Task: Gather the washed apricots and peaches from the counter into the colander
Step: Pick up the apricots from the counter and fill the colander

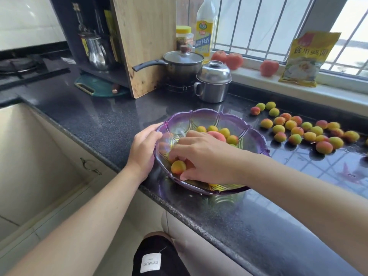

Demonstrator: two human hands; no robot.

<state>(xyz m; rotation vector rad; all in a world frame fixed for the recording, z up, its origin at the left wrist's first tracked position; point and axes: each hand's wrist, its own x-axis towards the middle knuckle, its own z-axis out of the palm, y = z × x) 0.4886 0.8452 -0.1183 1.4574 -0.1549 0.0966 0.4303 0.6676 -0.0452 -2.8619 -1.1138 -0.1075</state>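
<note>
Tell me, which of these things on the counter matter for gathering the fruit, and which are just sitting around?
Part of the job: purple colander, loose apricots on the counter, left hand, right hand.

Just lying about: lidded saucepan, steel mug, tomatoes, cutting board, yellow packet.

Purple colander (256,136) sits near front edge of black tabletop (99,120). My left hand (142,148) grips its left rim, fingers curled over edge. My right hand (201,156) reaches inside, palm down, fingers around apricot (178,166) at near side of bowl. Several fruits (219,133) already lie in far part of colander, one larger pink peach (217,135) among them. Loose fruits (298,129) scattered on tabletop to right, well apart from colander. Steel pot (214,84) stands behind.
</note>
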